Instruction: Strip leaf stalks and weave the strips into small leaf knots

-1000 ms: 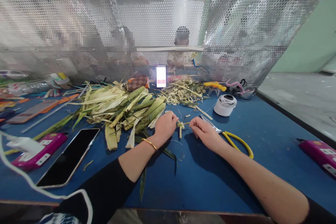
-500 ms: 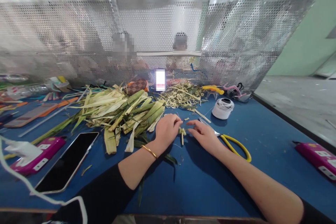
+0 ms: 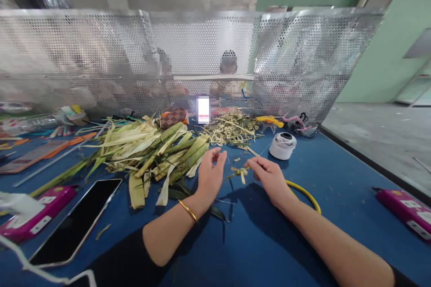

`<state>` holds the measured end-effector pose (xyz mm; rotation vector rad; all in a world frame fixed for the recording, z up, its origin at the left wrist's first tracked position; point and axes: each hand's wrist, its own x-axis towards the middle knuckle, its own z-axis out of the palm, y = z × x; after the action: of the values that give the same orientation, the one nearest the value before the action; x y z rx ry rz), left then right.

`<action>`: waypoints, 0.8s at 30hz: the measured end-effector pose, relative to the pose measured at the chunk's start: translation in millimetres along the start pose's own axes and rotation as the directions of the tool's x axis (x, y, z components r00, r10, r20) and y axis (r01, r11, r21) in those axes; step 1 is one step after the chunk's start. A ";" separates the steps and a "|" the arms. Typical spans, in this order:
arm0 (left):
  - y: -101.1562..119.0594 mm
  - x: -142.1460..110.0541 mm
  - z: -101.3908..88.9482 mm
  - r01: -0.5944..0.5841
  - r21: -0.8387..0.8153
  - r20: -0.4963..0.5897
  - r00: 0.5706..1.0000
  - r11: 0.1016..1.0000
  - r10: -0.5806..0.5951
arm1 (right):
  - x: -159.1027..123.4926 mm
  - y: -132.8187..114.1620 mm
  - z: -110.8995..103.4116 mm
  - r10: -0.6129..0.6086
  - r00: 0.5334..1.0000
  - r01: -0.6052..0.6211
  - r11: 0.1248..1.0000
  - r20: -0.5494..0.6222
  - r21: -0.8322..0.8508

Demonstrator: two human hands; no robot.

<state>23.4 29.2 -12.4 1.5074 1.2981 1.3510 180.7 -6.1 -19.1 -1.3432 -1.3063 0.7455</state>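
The right hand [image 3: 272, 178] pinches a small leaf knot [image 3: 239, 172] just above the blue table [image 3: 256, 233]. The left hand [image 3: 209, 174] hovers beside it, fingers loosely curled and thumb near forefinger — holding nothing visible. Leaf strips [image 3: 151, 145] lie piled to the left — a perforated metal screen [image 3: 202, 54] stands behind.
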 end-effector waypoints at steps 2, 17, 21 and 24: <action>3.3 -2.4 0.4 0.188 -0.102 0.035 0.982 0.977 -0.185 | 1.3 1.2 -1.8 0.061 0.998 -0.059 0.995 -0.017 0.078; 11.3 -14.2 -2.6 0.669 -0.279 0.588 0.686 0.689 -0.429 | -1.0 -4.9 -3.5 -0.117 0.987 0.122 0.992 0.114 -0.035; 16.2 -12.6 -2.5 0.609 -0.248 0.483 0.752 0.753 -0.448 | 0.2 -6.5 -5.2 -0.019 0.997 0.012 0.995 0.073 0.094; 18.9 -12.0 -2.9 0.585 -0.166 0.470 0.755 0.794 -0.458 | 5.1 -5.4 -10.9 0.026 0.996 -0.013 0.990 -0.087 0.142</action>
<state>25.3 12.9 3.1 1.0166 1.0692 0.7614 190.5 -5.0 -10.2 -1.2629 -1.1504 0.7686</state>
